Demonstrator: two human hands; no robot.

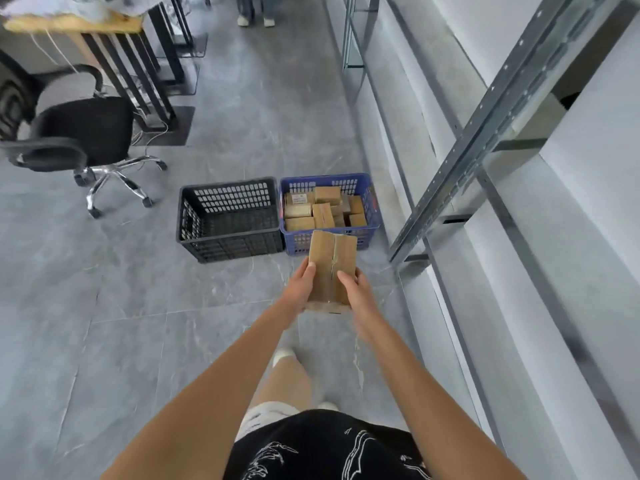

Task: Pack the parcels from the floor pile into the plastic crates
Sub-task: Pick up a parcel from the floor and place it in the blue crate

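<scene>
Both hands, left (300, 284) & right (356, 289), fingers curled, grip cardboard parcel (332, 261) by its sides.

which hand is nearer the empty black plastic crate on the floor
Left. The left hand grips the left edge of the brown cardboard parcel, on the side toward the black plastic crate. The right hand grips the parcel's right edge, farther away, before the blue crate.

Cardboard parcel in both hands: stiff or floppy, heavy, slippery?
The cardboard parcel probably stays stiff: flat faces, taped seam, no sag. Likely light, since the left hand and right hand grip only its lower sides. Plain cardboard should not slip much.
</scene>
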